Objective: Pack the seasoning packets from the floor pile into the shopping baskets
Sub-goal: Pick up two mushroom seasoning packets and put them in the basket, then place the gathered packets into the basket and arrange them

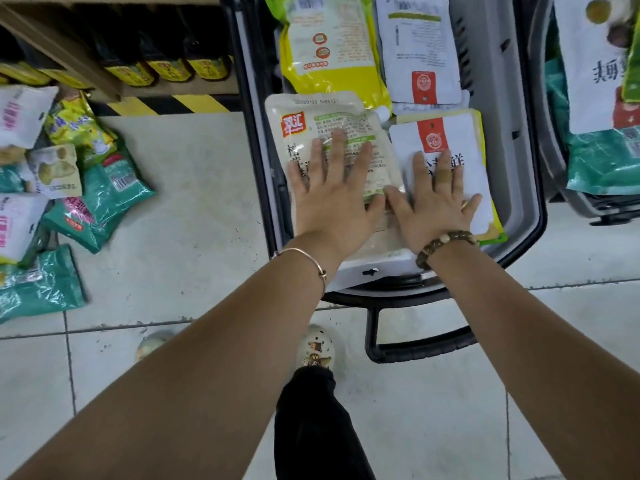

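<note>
both hands lay flat, fingers straight: left hand (332, 199) pressed a beige packet (325, 133), right hand (436, 199) a white packet (446, 147), inside the basket (519, 168).

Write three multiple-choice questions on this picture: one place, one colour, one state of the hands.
1. Where is the pile of loose packets?
A. on a shelf
B. on the floor, left of the grey basket
C. on a chair

2. The stripe on the white packet under the right hand is:
A. blue
B. black
C. red

3. Both hands are:
A. fists
B. lifting one packet
C. flat, pressing packets in the basket

1 B: it lies on the floor beside the basket.
2 C: a red band shows on it.
3 C: the left hand lies flat on the beige packet, the right on the white.
</note>
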